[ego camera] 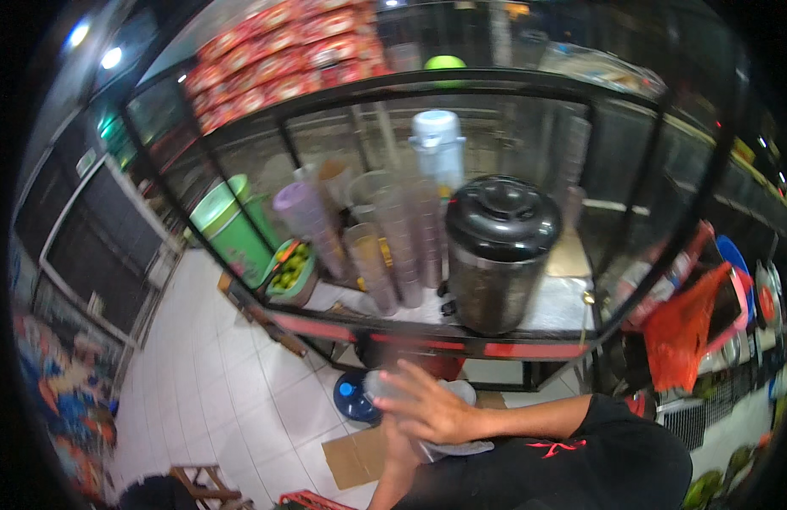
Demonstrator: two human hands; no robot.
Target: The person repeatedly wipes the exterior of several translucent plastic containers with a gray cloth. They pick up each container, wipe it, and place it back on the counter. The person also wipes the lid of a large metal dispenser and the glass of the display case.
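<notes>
My right hand (431,408) reaches in from the right with its fingers spread, crossing over my left wrist. My left hand (403,440) comes up from the bottom and is partly hidden beneath it. A blurred piece of clear plastic (382,384), perhaps a cup or bag, shows at my right fingertips. More translucent plastic (463,449) lies beside my left hand, which seems closed around it. Whether my right fingers grip anything is unclear. Both hands are in front of my black clothing (533,478), below the edge of a black-framed stall counter (406,342).
On the counter stand a steel drink dispenser (498,287) with a black lid, stacked plastic cups (396,255), a basket of limes (291,271) and a green container (227,229). A blue water bottle (355,398) and cardboard (355,456) are on the tiled floor. An orange plastic bag (680,331) hangs right.
</notes>
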